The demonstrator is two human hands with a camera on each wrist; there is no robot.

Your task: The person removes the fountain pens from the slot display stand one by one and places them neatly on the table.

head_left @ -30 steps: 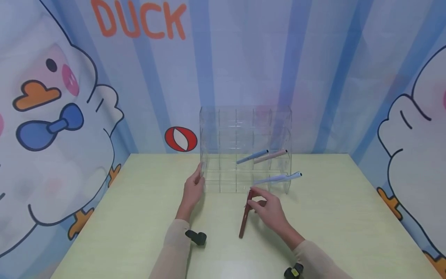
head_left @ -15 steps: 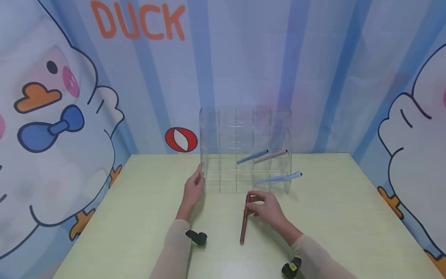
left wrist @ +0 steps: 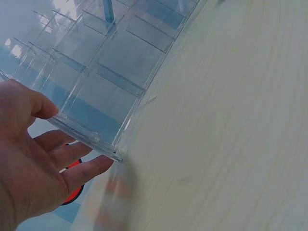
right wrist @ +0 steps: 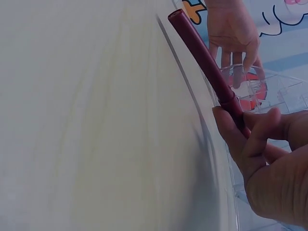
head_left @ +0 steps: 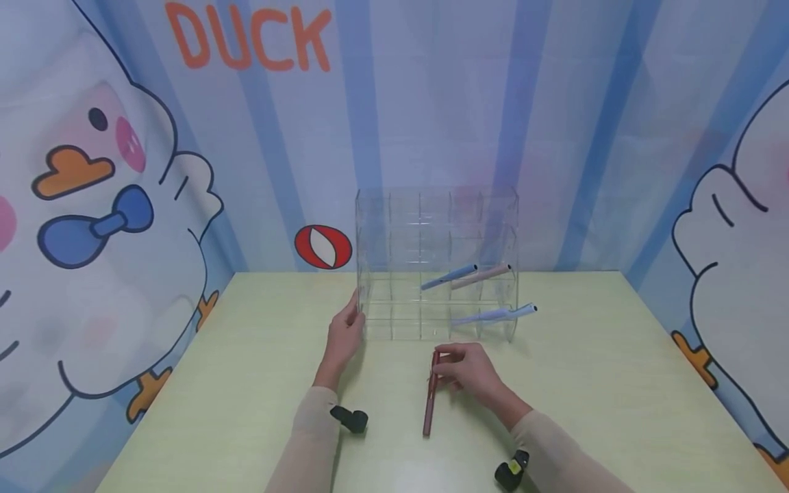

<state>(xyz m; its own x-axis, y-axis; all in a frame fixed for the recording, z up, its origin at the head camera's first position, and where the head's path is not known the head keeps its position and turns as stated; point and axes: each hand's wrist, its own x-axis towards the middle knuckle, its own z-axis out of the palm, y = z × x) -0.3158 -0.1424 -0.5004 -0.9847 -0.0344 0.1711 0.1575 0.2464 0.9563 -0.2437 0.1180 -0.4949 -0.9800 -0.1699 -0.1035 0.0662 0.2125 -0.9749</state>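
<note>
My left hand point(head_left: 342, 339) grips the left side wall of a clear plastic compartment rack point(head_left: 420, 320). In the left wrist view, the thumb of that hand point(left wrist: 29, 159) lies on one face of the rack's side panel point(left wrist: 82, 137) and the fingers on the other. In front of the rack, my right hand point(head_left: 471, 370) pinches a dark red pen point(head_left: 429, 407) near its far end. The right wrist view shows the pen point(right wrist: 204, 55) tilted above the table, its near end pointing away from the fingers of my right hand point(right wrist: 279, 178).
A blue pen point(head_left: 453, 275) and a pink pen point(head_left: 483, 275) slant out of compartments in one row. Lower down, a light blue pen point(head_left: 496, 314) sticks out to the right. The pale table point(head_left: 616, 383) meets a duck-printed curtain point(head_left: 419, 103) behind the rack.
My right hand has drawn the red pen back from the rack towards me and slightly left, and the pen stands straighter in view. The left hand stays on the rack.
</note>
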